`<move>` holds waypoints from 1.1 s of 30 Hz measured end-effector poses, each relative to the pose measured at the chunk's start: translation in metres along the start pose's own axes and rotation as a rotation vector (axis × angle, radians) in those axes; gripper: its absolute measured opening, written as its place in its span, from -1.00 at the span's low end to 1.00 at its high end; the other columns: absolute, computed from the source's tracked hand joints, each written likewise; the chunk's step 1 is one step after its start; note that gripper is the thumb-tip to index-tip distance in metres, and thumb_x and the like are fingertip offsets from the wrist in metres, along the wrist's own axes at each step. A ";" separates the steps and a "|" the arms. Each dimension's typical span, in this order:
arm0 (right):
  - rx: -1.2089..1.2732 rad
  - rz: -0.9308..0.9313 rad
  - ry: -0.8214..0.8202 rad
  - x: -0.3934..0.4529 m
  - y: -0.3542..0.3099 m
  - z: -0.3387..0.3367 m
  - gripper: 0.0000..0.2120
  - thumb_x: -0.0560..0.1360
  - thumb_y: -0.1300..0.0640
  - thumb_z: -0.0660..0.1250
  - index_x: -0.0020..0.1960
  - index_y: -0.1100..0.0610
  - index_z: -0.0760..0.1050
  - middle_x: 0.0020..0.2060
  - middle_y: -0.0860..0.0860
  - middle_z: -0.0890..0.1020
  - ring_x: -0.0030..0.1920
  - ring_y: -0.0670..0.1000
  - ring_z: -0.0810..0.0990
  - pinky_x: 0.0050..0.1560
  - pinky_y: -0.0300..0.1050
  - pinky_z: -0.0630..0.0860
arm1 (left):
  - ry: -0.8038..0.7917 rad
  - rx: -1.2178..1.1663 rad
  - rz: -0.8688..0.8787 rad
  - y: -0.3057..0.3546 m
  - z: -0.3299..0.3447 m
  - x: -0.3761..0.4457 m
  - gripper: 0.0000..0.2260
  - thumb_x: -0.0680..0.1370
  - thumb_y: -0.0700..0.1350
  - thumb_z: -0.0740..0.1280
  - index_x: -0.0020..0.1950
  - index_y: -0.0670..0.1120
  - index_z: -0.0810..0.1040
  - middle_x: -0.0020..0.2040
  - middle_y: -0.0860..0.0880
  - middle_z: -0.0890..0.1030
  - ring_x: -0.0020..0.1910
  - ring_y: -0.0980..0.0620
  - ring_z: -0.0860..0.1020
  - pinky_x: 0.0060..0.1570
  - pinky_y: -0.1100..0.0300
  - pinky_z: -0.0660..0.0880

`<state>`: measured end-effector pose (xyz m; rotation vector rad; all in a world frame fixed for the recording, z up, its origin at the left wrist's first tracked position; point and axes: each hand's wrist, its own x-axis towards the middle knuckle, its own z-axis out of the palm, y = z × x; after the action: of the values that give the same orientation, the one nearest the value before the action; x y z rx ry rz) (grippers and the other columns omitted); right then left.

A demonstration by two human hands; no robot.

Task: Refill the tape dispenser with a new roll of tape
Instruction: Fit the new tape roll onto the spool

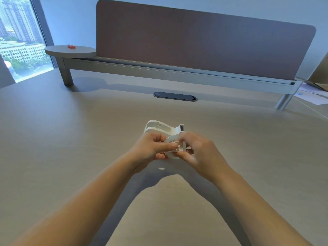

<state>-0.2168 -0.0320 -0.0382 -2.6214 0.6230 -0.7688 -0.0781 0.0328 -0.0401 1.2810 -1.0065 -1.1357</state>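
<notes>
A white tape dispenser (163, 127) stands on the beige desk (71, 139) just beyond my hands, its roll bay empty and its cutter at the right end. Above the desk I hold a clear roll of tape (173, 155) between both hands. My left hand (150, 148) grips the roll's left side with thumb and fingers. From the right, my right hand (200, 151) pinches it, fingers at the white hub (178, 146) in its middle. The roll's far side is hidden by my fingers.
A brown divider panel (204, 43) on a grey rail runs along the desk's back. A dark cable grommet (174, 96) sits in the desk ahead. A round shelf (69, 50) at back left carries a small red object (71, 47). Papers (314, 96) lie at far right.
</notes>
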 end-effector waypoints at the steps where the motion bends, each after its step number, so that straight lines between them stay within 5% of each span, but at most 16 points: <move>1: 0.131 0.108 0.001 0.000 0.000 0.000 -0.77 0.39 0.11 0.37 0.00 0.12 0.44 -0.08 0.00 0.57 -0.11 0.01 0.54 -0.11 -0.15 0.53 | -0.008 -0.011 -0.001 0.002 -0.001 0.000 -0.97 0.38 -0.27 0.33 -0.27 -0.18 0.54 -0.40 0.00 0.60 -0.40 0.13 0.61 -0.37 0.33 0.57; 4: 0.529 0.338 0.005 -0.002 0.002 0.003 -0.65 0.35 0.10 0.41 0.08 0.01 0.38 -0.06 -0.08 0.53 -0.05 -0.04 0.56 -0.05 -0.15 0.58 | -0.013 -0.026 0.007 0.006 -0.003 -0.001 -0.96 0.39 -0.27 0.32 -0.18 -0.17 0.54 -0.26 -0.07 0.58 -0.35 0.11 0.62 -0.33 0.33 0.58; 8: 0.814 0.377 -0.038 -0.003 0.000 0.003 -0.78 0.39 0.17 0.36 -0.04 -0.11 0.48 -0.07 0.00 0.63 -0.01 0.03 0.62 -0.03 -0.08 0.62 | 0.020 0.011 0.022 0.003 -0.005 -0.001 -0.93 0.41 -0.28 0.30 -0.14 -0.19 0.54 -0.19 -0.12 0.58 -0.25 0.03 0.61 -0.24 0.27 0.61; 11: 0.740 0.345 -0.040 -0.003 0.001 0.005 -0.71 0.37 0.20 0.39 -0.04 -0.15 0.48 -0.07 -0.03 0.62 -0.01 0.01 0.61 0.02 -0.03 0.62 | 0.022 -0.042 0.031 0.000 -0.005 -0.003 -0.93 0.41 -0.30 0.29 -0.18 -0.18 0.55 -0.24 -0.10 0.59 -0.31 0.08 0.62 -0.28 0.29 0.60; 13: 0.646 0.360 -0.033 -0.002 0.000 0.006 -0.63 0.37 0.15 0.38 0.16 -0.03 0.46 0.04 0.02 0.60 0.07 0.04 0.57 0.10 0.02 0.57 | 0.036 -0.088 0.033 -0.002 -0.004 -0.002 -0.93 0.41 -0.32 0.29 -0.20 -0.19 0.55 -0.28 -0.09 0.59 -0.35 0.10 0.62 -0.30 0.30 0.60; 17: 0.320 0.255 0.067 -0.001 -0.003 0.006 -0.45 0.41 0.11 0.34 0.36 0.11 0.27 0.03 -0.08 0.40 0.11 -0.06 0.39 0.09 -0.37 0.38 | 0.061 -0.148 0.012 -0.004 -0.003 0.001 -0.93 0.41 -0.31 0.29 -0.24 -0.20 0.54 -0.40 -0.03 0.62 -0.35 0.07 0.61 -0.29 0.30 0.60; 20: 0.174 0.150 0.132 0.001 -0.007 0.005 -0.55 0.38 0.14 0.38 0.26 0.07 0.42 -0.17 -0.22 0.27 -0.01 -0.07 0.31 -0.02 -0.54 0.26 | 0.029 -0.138 -0.012 -0.005 -0.003 0.002 -0.94 0.42 -0.29 0.28 -0.23 -0.21 0.53 -0.46 0.03 0.63 -0.37 0.10 0.62 -0.30 0.30 0.59; 24: 0.127 0.080 0.114 0.000 -0.005 0.003 -0.75 0.34 0.15 0.42 0.02 0.04 0.58 -0.29 -0.22 0.30 -0.22 -0.21 0.35 -0.16 -0.52 0.27 | 0.012 -0.133 -0.046 -0.005 -0.002 0.002 -0.95 0.42 -0.27 0.29 -0.21 -0.21 0.54 -0.37 -0.02 0.62 -0.35 0.09 0.61 -0.27 0.29 0.60; 33: 0.413 0.198 0.186 -0.006 0.001 -0.003 -0.79 0.31 0.19 0.45 -0.20 -0.03 0.45 -0.28 -0.12 0.59 -0.23 -0.17 0.58 -0.19 -0.37 0.52 | 0.007 -0.144 -0.075 -0.002 -0.007 0.000 -0.87 0.45 -0.25 0.26 -0.27 -0.21 0.56 -0.40 0.02 0.67 -0.33 0.08 0.64 -0.29 0.28 0.60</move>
<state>-0.2234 -0.0309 -0.0391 -2.0975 0.6783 -0.9688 -0.0718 0.0344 -0.0419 1.2145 -0.8611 -1.2375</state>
